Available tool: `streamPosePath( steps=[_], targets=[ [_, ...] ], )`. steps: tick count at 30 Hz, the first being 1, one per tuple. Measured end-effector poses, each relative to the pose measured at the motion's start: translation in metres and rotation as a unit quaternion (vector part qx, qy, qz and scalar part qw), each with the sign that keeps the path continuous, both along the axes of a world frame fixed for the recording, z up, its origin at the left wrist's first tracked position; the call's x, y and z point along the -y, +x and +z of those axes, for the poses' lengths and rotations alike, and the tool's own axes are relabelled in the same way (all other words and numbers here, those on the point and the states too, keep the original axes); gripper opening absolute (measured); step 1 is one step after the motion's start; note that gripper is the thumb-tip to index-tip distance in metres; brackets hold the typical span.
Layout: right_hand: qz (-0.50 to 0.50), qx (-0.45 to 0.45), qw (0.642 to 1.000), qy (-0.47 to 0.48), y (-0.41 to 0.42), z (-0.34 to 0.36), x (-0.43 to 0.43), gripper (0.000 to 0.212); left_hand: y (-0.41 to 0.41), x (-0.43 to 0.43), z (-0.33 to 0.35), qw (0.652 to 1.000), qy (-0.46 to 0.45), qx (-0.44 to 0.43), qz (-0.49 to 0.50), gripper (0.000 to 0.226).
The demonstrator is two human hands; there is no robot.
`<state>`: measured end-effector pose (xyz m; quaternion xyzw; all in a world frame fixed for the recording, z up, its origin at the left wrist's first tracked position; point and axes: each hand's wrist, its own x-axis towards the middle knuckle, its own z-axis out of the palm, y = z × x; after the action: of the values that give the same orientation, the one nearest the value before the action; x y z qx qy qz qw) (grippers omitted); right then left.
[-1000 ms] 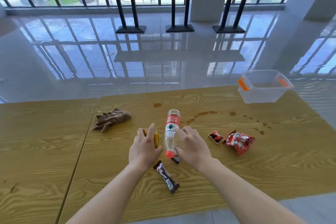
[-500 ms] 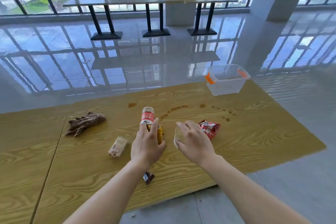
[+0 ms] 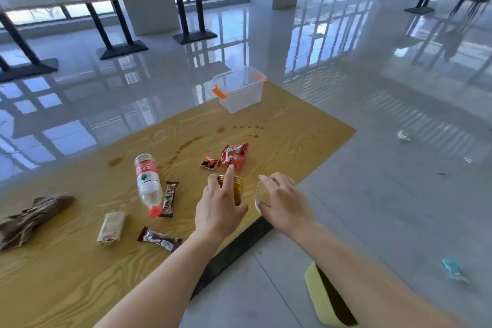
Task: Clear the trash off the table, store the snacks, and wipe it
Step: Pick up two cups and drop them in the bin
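Trash in both your hands: your left hand (image 3: 218,210) grips a gold can (image 3: 234,189), your right hand (image 3: 286,204) a clear cup (image 3: 262,194), both now out past the table (image 3: 80,274) edge rather than over it as half a second ago. Bottle (image 3: 148,181) lies flat by a dark snack bar (image 3: 169,198) (red label, writing unreadable); yellow-green bin (image 3: 323,298) has come into view below.
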<state>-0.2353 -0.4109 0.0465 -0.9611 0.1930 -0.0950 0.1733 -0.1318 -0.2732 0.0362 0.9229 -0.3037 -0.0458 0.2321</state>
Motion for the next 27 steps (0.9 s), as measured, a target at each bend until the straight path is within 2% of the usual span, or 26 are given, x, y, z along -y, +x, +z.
streamPosePath(
  steps=[7, 14, 20, 27],
  targets=[
    [-0.096, -0.025, 0.995, 0.009, -0.083, -0.022, 0.063, 0.060, -0.061, 0.076, -0.014, 0.997, 0.006, -0.022, -0.078, 0.095],
    [-0.151, -0.053, 0.986, 0.040, -0.162, -0.072, 0.141, 0.061, -0.133, 0.154, -0.065, 0.991, 0.032, -0.052, -0.119, 0.092],
    [-0.185, -0.088, 0.977, 0.064, -0.210, -0.131, 0.187, 0.062, -0.177, 0.214, -0.133, 0.985, 0.051, -0.073, -0.147, 0.093],
    [-0.245, -0.124, 0.956, 0.100, -0.251, -0.229, 0.215, 0.055, -0.201, 0.257, -0.247, 0.969, 0.098, -0.113, -0.197, 0.093]
  ],
)
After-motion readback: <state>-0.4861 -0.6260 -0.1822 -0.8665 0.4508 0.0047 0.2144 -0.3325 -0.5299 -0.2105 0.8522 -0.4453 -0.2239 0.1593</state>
